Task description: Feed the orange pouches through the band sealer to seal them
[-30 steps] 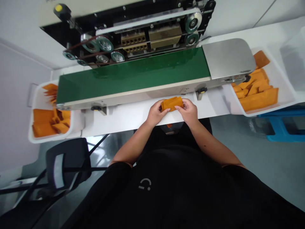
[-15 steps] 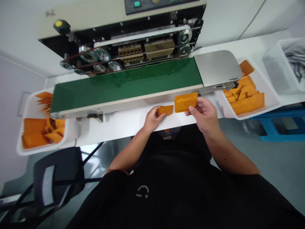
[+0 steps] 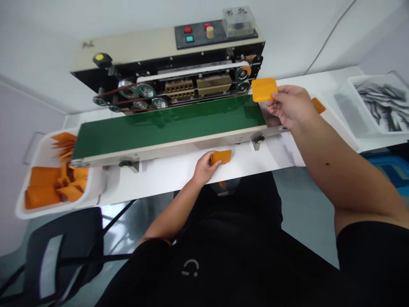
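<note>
My right hand (image 3: pixel 289 104) pinches an orange pouch (image 3: pixel 263 90) by its right edge. It holds the pouch up at the right end of a band sealing machine (image 3: pixel 137 51), above the end of the green conveyor belt (image 3: pixel 172 123) and close to the sealer's right-hand wheels. Low over the white table (image 3: pixel 153 175), in front of the conveyor, my left hand (image 3: pixel 205 167) is closed around more orange pouches (image 3: pixel 224 157); how many cannot be made out. The pouch in my right hand is flat, and its contents do not show.
A white bin (image 3: pixel 96 187) of orange pouches stands at the conveyor's left end. Another bin (image 3: pixel 340 123) at the right is partly hidden by my right arm. Farther right sits a clear bin (image 3: pixel 351 106) of silvery packets. A black chair (image 3: pixel 64 247) is at lower left.
My right hand has carried its orange pouch up and to the right, from beside my left hand to the sealer's right end. My left hand has hardly moved. The camera view has shifted.
</note>
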Tool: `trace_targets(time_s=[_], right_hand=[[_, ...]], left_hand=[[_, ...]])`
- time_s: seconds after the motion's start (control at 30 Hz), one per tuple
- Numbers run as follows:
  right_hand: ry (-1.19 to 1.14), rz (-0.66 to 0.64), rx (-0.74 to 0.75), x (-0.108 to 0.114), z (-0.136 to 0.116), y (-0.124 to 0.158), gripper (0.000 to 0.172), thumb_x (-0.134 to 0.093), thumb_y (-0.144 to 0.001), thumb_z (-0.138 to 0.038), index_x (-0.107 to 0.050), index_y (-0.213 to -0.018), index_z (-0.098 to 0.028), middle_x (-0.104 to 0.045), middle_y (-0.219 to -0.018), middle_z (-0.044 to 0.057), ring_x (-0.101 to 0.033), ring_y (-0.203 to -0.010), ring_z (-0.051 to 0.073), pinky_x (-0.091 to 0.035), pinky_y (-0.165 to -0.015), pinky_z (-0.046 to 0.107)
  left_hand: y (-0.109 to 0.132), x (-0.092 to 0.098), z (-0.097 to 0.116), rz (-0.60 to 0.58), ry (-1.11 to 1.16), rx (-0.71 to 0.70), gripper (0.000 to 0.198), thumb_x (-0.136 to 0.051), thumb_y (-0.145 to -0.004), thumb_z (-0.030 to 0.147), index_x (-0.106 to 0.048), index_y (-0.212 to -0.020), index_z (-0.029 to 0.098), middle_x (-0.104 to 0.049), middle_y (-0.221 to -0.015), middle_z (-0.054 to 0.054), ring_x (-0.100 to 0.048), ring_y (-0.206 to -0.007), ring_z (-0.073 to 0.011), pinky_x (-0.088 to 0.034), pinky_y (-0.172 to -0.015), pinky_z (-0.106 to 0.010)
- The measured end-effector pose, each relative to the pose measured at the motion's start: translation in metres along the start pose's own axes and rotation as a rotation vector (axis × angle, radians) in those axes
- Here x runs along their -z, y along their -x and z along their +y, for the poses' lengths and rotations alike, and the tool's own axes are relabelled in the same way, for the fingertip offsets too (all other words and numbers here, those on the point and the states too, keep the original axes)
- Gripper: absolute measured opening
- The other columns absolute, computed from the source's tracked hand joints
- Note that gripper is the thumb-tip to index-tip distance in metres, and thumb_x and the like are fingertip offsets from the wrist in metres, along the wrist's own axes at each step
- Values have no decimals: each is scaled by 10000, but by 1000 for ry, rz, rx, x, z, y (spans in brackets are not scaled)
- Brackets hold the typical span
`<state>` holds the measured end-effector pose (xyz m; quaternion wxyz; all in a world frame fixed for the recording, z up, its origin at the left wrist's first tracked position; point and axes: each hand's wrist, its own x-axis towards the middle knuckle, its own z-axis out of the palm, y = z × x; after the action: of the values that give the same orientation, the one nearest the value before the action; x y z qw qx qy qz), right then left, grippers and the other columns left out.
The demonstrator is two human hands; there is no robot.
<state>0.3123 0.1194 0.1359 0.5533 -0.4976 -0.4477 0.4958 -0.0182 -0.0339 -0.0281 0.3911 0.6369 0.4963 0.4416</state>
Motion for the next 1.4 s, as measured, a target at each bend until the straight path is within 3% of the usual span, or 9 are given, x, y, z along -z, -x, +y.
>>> trace_targets(time_s=[0.23,0.4,0.53,0.6,0.7,0.83,0.97,1.13,1.4], right_hand=[[97,33,-144,-27,2,-21,135,-516,-1028,-37,-630,-1079,-90,-623,-647,-16,-561,-525,53,-570,-642,228],[2,4,-151,-61,5,-27,29,-612,-1027,-117,-627,-1052,-124,-630,-622,-20,-545,-464,61,-521,-502,178],[119,27,-181,-88,-4,-21,84,-635,-1030,-179,-632,-1087,-117,-665,-679,0,-562,-475,68,-492,-452,161],[221,43,-90,-95,-13,-5,141,-648,-1030,-221,-640,-1113,-107,-697,-774,22,-571,-502,57,-497,-476,157],[321,129,216,-94,-17,43,196,-648,-1026,-263,-642,-1166,-126,-722,-1023,59,-572,-527,28,-460,-475,154],[411,96,445,-86,19,124,208,-622,-1018,-351,-694,-1136,-195,-686,-1015,48,-612,-653,82,-497,-558,215],[432,31,236,-89,91,175,250,-682,-940,-396,-687,-1102,-205,-652,-925,36,-589,-698,109,-495,-599,233],[365,-39,-63,-101,145,194,369,-725,-876,-433,-666,-1157,-201,-687,-966,45,-615,-765,136,-505,-659,246],[168,-84,-117,-97,152,191,280,-755,-856,-416,-701,-1025,-199,-736,-979,45,-675,-863,170,-554,-813,299]], left_hand=[[1,1,1,-22,-3,26,433,-781,-896,405,-675,-1274,224,-744,-1138,-97,-723,-986,-252,-599,-864,-375],[1,2,7,-25,-35,34,421,-782,-893,391,-682,-1262,216,-749,-1142,-101,-720,-973,-251,-596,-847,-367],[1,3,12,-29,-59,44,414,-776,-893,386,-685,-1256,207,-748,-1167,-105,-723,-1017,-255,-591,-882,-366],[1,3,13,-34,-58,50,405,-764,-903,382,-685,-1257,202,-748,-1171,-107,-724,-1026,-252,-592,-885,-360],[2,3,12,-25,-48,62,405,-766,-901,386,-685,-1253,203,-750,-1162,-103,-723,-997,-244,-595,-863,-352],[1,2,10,-10,6,56,402,-767,-903,396,-681,-1248,209,-750,-1135,-90,-721,-997,-242,-595,-883,-358],[1,1,7,-4,62,29,452,-777,-902,417,-662,-1288,211,-742,-1169,-96,-726,-1032,-243,-591,-920,-362],[0,1,6,4,89,4,564,-849,-839,458,-651,-1310,218,-717,-1250,-113,-727,-1092,-260,-587,-956,-370],[-4,8,17,25,-75,-86,520,-859,-809,570,-732,-1135,185,-729,-1027,-85,-705,-954,-241,-561,-881,-357]])
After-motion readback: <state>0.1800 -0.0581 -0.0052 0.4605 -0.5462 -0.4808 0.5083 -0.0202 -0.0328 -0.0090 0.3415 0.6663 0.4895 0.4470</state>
